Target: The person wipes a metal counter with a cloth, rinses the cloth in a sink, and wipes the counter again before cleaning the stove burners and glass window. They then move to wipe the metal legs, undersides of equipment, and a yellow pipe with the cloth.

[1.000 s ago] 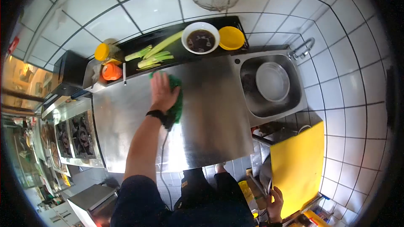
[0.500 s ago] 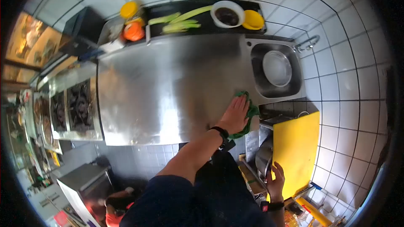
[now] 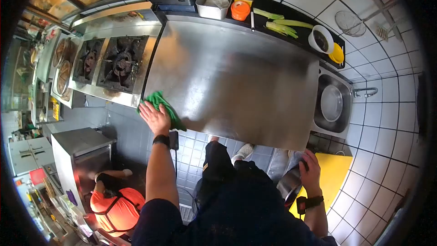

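My left hand (image 3: 156, 118) presses a green cloth (image 3: 169, 113) onto the front left corner of the steel counter (image 3: 227, 77), beside the gas stove. Its fingers lie flat over the cloth. At the counter's front right corner is my right hand (image 3: 310, 171), with its fingers apart and bent and nothing held in them. It is over a metal pot (image 3: 289, 183) and next to a yellow board (image 3: 336, 171).
A stove (image 3: 122, 64) adjoins the counter at left; a sink (image 3: 336, 125) with a bowl is at right. Along the back stand jars, green stalks (image 3: 282, 28) and a white bowl (image 3: 320, 41). A person in an orange shirt (image 3: 119, 210) is low at bottom left.
My left hand has swept the green cloth from the counter's right end to its left end. My right hand has moved up toward the counter's corner. The view has turned left.
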